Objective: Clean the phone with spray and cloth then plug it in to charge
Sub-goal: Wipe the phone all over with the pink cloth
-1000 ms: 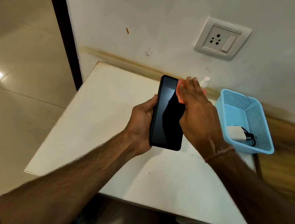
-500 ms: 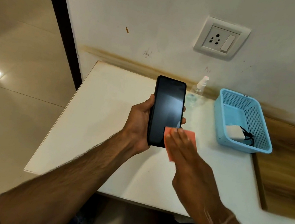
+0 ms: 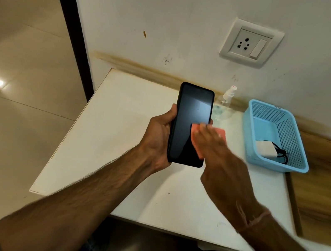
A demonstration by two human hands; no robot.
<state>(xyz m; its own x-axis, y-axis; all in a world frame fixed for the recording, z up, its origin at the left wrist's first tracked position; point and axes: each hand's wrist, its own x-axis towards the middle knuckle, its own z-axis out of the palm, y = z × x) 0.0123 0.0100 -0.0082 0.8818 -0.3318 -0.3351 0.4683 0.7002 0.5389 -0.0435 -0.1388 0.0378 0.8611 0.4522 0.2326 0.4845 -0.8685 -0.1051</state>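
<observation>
Upward since half a second ago: right hand (image 3: 221,163) and orange cloth (image 3: 220,132) have slid from the phone's (image 3: 193,108) lower end to mid-screen.
Left hand (image 3: 157,139) grips the phone's edges above the table (image 3: 115,134), bracing it while flat, pressed-together fingers (image 3: 208,137) rub. Spray bottle (image 3: 223,106) stands at 1 o'clock, charger (image 3: 264,149) in the basket (image 3: 276,167) at 3, seemingly handy for charging.

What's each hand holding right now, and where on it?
Left hand grips the black rectangular phone by its long side edges. Right hand presses the orange cloth flat against it.
</observation>
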